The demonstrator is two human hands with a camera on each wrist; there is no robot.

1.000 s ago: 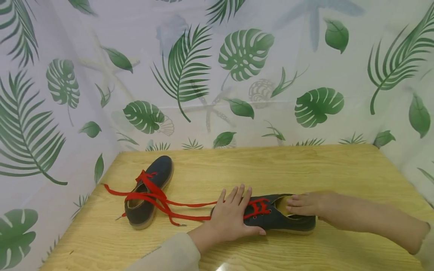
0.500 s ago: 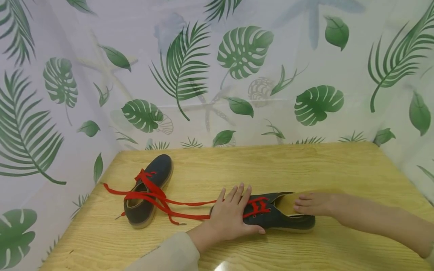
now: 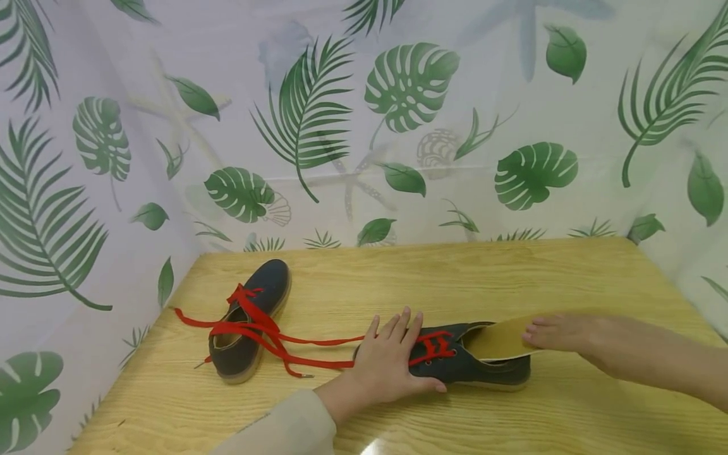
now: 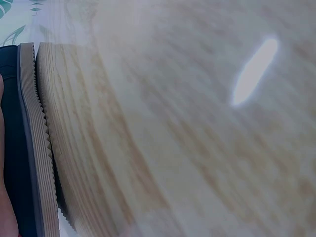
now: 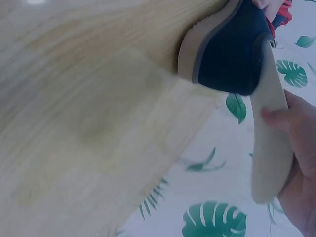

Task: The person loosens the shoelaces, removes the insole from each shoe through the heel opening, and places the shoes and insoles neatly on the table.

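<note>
In the head view, a dark blue shoe (image 3: 483, 374) with red laces (image 3: 436, 347) lies on its sole, toe to the left. My left hand (image 3: 382, 366) rests across its toe, fingers straight and spread, thumb along the near side. A tan insole (image 3: 496, 341) sticks partly out of the shoe's opening, tilted up over the heel. Its free end is pinched in my right hand (image 3: 560, 333). The right wrist view shows the thumb on one face of the pale insole (image 5: 270, 158), fingers behind it; the front part is hidden inside the shoe.
A second dark blue shoe (image 3: 270, 281) stands at the left, toe pointing away. Long red laces (image 3: 324, 343) trail between the two shoes. The wooden table (image 3: 398, 278) is backed by a leaf-print cloth (image 3: 318, 221).
My right hand has moved right, away from the shoe's opening, drawing the insole partly out over the heel. The left hand and both shoes have barely moved.
</note>
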